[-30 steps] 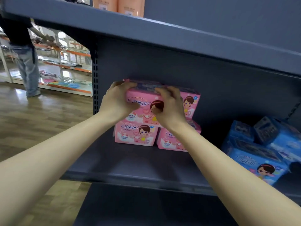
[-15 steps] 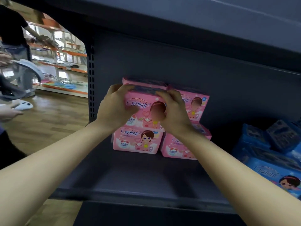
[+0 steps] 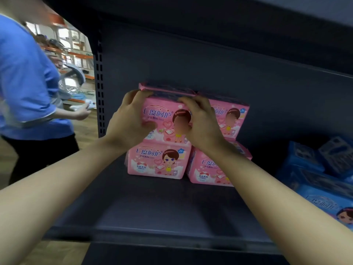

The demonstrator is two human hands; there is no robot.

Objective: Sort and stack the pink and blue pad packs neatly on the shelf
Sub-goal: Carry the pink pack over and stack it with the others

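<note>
A dark grey matte metal shelf (image 3: 152, 213) carries soft, pillow-shaped plastic packs of pads. Toward the shelf's back left corner, glossy pink packs printed with a cartoon girl stand in two layers. The lower left pink pack (image 3: 156, 161) and the lower right pink pack (image 3: 206, 171) sit side by side, touching, on the shelf board. On top of them rest the upper left pink pack (image 3: 162, 119) and, just beside it, the upper right pink pack (image 3: 233, 119).

Both hands grip the upper left pink pack. The left hand (image 3: 128, 119) curls its fingers over the pack's top left corner, thumb pressed on the front face. The right hand (image 3: 202, 123) curls its fingers over the top edge on the pack's right side, thumb on the front.

At the shelf's right edge, crinkly blue packs (image 3: 324, 203) lie in a loose, tilted heap, well apart from the pink ones.

Left of the shelf's perforated upright post (image 3: 99, 83), a person in a blue shirt (image 3: 24, 83) stands on a wood-look floor.
</note>
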